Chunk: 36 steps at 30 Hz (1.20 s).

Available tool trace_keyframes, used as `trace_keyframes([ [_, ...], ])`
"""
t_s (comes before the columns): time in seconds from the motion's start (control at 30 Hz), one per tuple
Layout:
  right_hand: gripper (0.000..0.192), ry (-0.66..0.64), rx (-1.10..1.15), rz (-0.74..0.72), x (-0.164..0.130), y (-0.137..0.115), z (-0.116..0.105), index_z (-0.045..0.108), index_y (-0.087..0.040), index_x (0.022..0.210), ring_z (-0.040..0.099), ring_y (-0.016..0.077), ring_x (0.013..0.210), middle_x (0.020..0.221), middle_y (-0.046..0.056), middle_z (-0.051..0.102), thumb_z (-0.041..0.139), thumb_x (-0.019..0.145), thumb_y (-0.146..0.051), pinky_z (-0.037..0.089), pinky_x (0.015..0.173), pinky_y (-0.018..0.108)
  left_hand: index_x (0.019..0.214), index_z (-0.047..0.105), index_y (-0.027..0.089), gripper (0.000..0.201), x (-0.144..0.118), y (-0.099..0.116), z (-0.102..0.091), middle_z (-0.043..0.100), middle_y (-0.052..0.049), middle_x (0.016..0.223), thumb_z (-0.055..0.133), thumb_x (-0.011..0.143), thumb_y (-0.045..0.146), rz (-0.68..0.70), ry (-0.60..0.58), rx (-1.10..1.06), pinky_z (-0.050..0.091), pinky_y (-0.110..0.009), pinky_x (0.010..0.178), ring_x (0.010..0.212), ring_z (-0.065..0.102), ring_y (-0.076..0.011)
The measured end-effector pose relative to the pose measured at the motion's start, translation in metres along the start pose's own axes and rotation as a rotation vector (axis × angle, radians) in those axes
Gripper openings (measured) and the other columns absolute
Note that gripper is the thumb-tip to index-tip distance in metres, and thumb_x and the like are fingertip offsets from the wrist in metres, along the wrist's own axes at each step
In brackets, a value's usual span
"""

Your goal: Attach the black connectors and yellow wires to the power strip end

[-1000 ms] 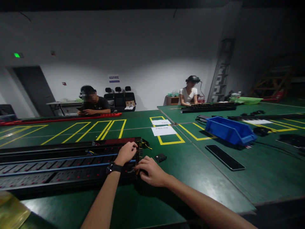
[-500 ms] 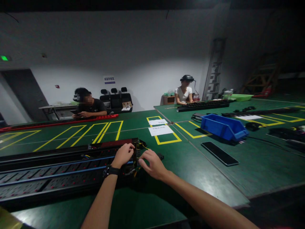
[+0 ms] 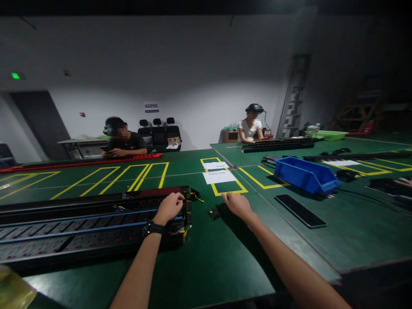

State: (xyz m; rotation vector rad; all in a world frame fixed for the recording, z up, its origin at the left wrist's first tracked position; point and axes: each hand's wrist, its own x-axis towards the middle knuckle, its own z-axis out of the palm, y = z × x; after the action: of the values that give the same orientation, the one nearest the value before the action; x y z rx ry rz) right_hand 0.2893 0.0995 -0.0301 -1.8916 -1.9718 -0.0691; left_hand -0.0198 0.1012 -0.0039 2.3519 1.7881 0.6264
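Left hand (image 3: 169,207) curled gripping power strip (image 3: 96,223) end; right hand (image 3: 237,203) spread, empty, just beside small black part (image 3: 213,213). Judging: pick it next.

power strip (image 3: 80,227): black plastic, matt | table (image 3: 225,266): green, smooth, slight sheen | bin (image 3: 305,176): blue plastic, glossy

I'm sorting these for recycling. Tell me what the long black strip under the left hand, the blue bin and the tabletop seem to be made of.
Long black strip: probably a metal or hard plastic housing, matt black with straight rails; too dark to tell which. The left hand rests on its end.
Blue bin: looks like moulded plastic, with an even colour and a soft sheen.
Tabletop: seemingly a green rubbery or vinyl mat, smooth with dull glare.
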Motion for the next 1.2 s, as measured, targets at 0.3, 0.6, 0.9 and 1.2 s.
trace_keyframes([
  [0.3, 0.026, 0.164, 0.17, -0.442, -0.026, -0.055, -0.007, 0.065, -0.019, 0.114, 0.062, 0.0234, 0.095, 0.101, 0.01, 0.07, 0.045, 0.104, -0.032, 0.04, 0.084, 0.034, 0.106, 0.071, 0.024, 0.028, -0.004, 0.005, -0.001, 0.071, -0.007, 0.108, 0.048, 0.092, 0.022, 0.0, 0.006, 0.003, 0.049, -0.029, 0.085, 0.097, 0.067, -0.0211],
  [0.6, 0.033, 0.036, 0.22, -0.751, -0.055, -0.105, -0.001, 0.064, -0.024, 0.127, 0.059, 0.0228, 0.1, 0.108, 0.008, 0.07, 0.047, 0.105, -0.041, 0.038, 0.088, 0.037, 0.104, 0.07, 0.022, 0.025, -0.004, 0.008, -0.002, 0.07, -0.007, 0.106, 0.048, 0.093, 0.02, -0.004, -0.003, 0.029, 0.048, -0.028, 0.085, 0.098, 0.067, -0.0196],
  [0.9, 0.02, 0.202, 0.427, -0.498, -0.035, -0.08, 0.021, 0.075, -0.021, 0.102, 0.065, 0.0207, 0.084, 0.09, 0.006, 0.075, 0.057, 0.094, -0.019, 0.045, 0.077, 0.032, 0.1, 0.069, 0.023, 0.023, -0.015, 0.02, -0.022, 0.067, -0.006, 0.102, 0.047, 0.095, 0.027, 0.085, 0.038, 0.128, 0.046, -0.026, 0.08, 0.092, 0.065, -0.0182],
  [1.2, 0.035, 0.393, 0.741, 0.04, 0.012, -0.009, 0.007, 0.078, -0.018, 0.092, 0.07, 0.0233, 0.08, 0.09, 0.008, 0.078, 0.05, 0.086, -0.039, 0.05, 0.076, 0.031, 0.099, 0.079, 0.024, 0.027, -0.028, 0.017, -0.026, 0.07, -0.007, 0.098, 0.057, 0.088, 0.035, 0.152, -0.171, 0.063, 0.045, -0.029, 0.078, 0.091, 0.066, -0.0216],
])
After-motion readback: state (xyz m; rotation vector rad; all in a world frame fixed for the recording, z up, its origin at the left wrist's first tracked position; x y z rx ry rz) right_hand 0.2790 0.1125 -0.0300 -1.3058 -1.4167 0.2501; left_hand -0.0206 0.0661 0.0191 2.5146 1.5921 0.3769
